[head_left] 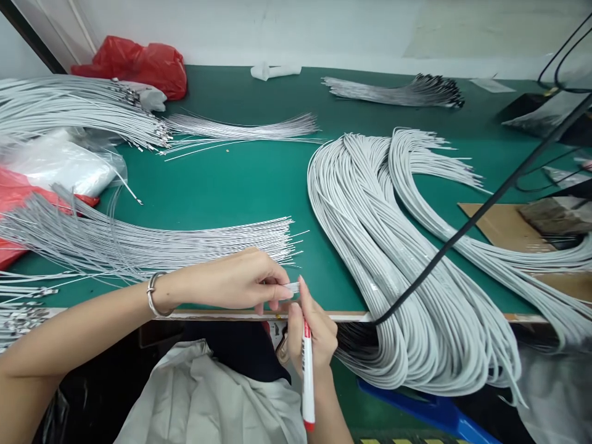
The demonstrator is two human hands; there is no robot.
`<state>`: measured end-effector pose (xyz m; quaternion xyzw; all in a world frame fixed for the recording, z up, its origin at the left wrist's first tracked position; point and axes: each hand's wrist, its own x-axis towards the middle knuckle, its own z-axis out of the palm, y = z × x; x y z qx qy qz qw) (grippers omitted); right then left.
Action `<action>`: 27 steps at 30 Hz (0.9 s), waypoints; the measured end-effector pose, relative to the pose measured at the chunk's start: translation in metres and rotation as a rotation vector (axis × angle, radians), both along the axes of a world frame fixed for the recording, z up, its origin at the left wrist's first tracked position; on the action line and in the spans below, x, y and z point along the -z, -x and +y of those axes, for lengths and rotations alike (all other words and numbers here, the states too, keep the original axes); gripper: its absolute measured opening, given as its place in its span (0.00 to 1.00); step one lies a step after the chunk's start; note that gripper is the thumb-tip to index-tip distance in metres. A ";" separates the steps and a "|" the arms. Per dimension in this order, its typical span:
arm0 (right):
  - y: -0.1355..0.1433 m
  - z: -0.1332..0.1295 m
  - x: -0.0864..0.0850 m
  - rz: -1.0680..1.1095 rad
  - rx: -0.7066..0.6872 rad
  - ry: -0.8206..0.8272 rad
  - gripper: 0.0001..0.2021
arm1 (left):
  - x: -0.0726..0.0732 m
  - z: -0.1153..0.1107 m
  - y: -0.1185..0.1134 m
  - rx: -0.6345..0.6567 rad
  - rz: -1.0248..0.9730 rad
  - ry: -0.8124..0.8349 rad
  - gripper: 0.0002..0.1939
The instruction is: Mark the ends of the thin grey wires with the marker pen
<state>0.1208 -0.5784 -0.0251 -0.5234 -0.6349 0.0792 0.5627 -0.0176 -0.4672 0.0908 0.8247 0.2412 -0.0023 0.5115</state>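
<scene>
My left hand point(245, 280) is closed, its thumb and fingers pinching a small whitish, translucent piece point(293, 287) just past the table's front edge. The kind of piece is too small to make out. My right hand point(314, 333) is also closed, with a white marker pen point(308, 376) with red ends held in it, pointing down. The thumb and forefinger of that hand reach up to the free end of the small piece. Right behind my left hand lies a bundle of thin grey-white wires point(231, 240), their cut ends toward the right.
A large looped bundle of white cables point(370, 216) hangs over the table edge at right, crossed by a black cord point(444, 253). More cables with metal ends point(83, 111), red bags point(139, 65) and a clear bag point(60, 163) are at left. Dark-tipped wires point(393, 91) lie behind.
</scene>
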 end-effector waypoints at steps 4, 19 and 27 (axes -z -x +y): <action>-0.010 0.002 -0.002 -0.147 -0.023 -0.005 0.29 | 0.006 0.001 0.000 -0.014 0.013 0.029 0.16; -0.026 0.010 0.017 0.348 0.015 0.167 0.07 | 0.081 0.020 -0.015 -0.014 0.224 0.425 0.15; -0.022 0.013 0.013 0.114 0.128 0.085 0.10 | 0.076 0.023 -0.018 -0.014 0.249 0.446 0.17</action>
